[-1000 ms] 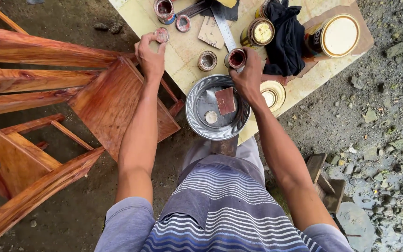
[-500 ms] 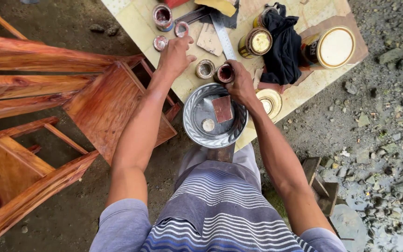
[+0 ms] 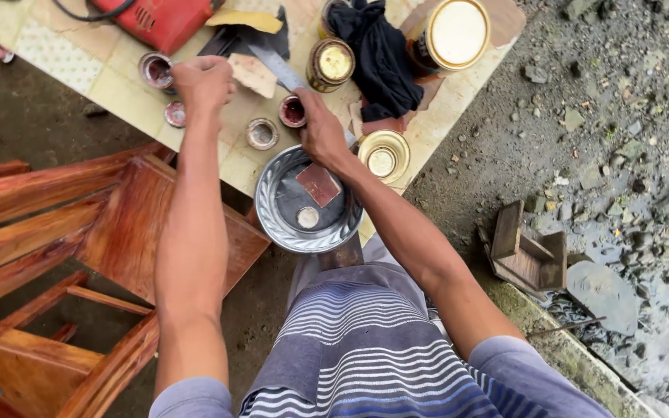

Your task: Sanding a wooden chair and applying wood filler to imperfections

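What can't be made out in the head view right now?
- Whatever the left hand holds: fist closed, fingers cover it.
- Small open can by the right hand: hand hides its near side, so grip unclear.
- Red tool: cut off by the top edge.
- Can under the black cloth: mostly covered.
- Small round piece in the metal bowl: too small to identify.

Small red-stained tin (image 3: 292, 111) upright on table (open-topped).

Big round tin w/ cream lid (image 3: 457, 32) top right, small gold-lidded tin (image 3: 333, 63) beside black cloth (image 3: 381, 54)
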